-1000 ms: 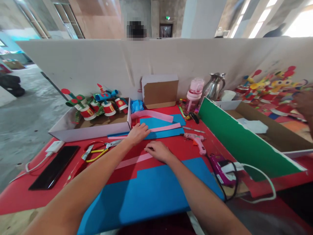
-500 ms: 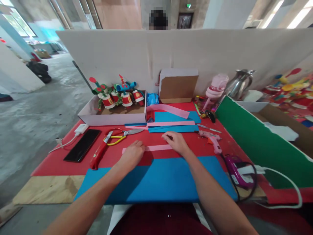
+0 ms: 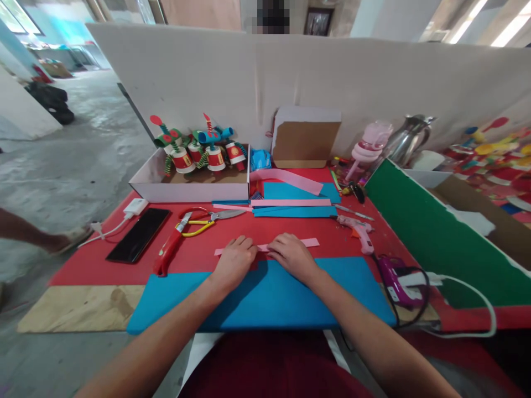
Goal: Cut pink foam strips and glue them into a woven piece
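Observation:
A narrow pink paper strip [image 3: 311, 242] lies crosswise on the red table cover, just beyond a blue board [image 3: 277, 293]. My left hand [image 3: 237, 258] is closed with its fingertips on the strip, left of the middle. Close beside it, my right hand [image 3: 293, 255] also has its fingers bent together on the strip. A short stretch of pink shows between the hands, and both ends stick out past them. The undersides of the fingers are hidden. Farther back, another pink strip [image 3: 290, 203] rests on blue paper pieces [image 3: 294, 211].
Left of my hands lie scissors [image 3: 228, 214], red-handled pliers [image 3: 170, 249] and a black phone [image 3: 139, 235]. A pink glue gun [image 3: 359, 229] is at the right, near a corded purple device [image 3: 400, 282]. Behind stands a white box [image 3: 191, 192] of cup figures; a person's leg [image 3: 33, 232] shows left.
My right hand has come down onto the strip, nearer my left hand, and the strip's right end now shows. A leg has entered at the left; the view has tilted slightly.

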The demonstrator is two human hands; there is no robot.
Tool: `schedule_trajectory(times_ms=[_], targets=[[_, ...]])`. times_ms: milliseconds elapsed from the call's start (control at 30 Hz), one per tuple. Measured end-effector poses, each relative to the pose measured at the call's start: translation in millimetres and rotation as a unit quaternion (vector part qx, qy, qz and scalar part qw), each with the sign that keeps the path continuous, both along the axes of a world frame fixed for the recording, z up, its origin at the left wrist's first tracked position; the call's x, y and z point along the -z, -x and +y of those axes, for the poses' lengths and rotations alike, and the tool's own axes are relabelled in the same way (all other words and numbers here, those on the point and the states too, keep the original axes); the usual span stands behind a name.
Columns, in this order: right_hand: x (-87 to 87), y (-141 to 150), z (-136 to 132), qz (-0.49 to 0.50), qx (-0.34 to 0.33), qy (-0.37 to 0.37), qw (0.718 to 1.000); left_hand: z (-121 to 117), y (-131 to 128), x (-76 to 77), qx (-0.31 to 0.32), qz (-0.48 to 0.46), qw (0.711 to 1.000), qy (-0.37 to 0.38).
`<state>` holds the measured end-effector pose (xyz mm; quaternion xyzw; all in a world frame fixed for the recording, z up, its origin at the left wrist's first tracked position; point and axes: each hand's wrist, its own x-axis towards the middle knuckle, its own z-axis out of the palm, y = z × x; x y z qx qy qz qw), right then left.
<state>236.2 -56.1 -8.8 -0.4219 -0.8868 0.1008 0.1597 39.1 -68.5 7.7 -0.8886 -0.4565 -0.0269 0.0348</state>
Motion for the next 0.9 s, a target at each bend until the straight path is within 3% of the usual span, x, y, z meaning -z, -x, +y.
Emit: schedule_trajectory(times_ms=[233, 433, 667, 900], targets=[[5.6, -4.8, 3.3, 0.027, 0.004, -0.005, 1.000, 1.5, 2.7, 5.6, -0.023, -0.067, 0.997, 0.008], [5.0, -8.6, 11.3, 0.087, 0.016, 0.042, 0.995, 2.7, 5.2, 7.5, -0.067, -0.142, 0.987, 0.039], [-2.3, -3.3, 7.9, 0.090, 0.074, 0.098, 0.988, 6.5, 7.1, -3.4, -0.060, -0.128, 0.985, 0.094], [-10.6, -7.5, 15.2, 0.102, 0.113, 0.193, 0.969, 10.9, 0.7, -7.9, -0.109, -0.115, 0.978, 0.137]])
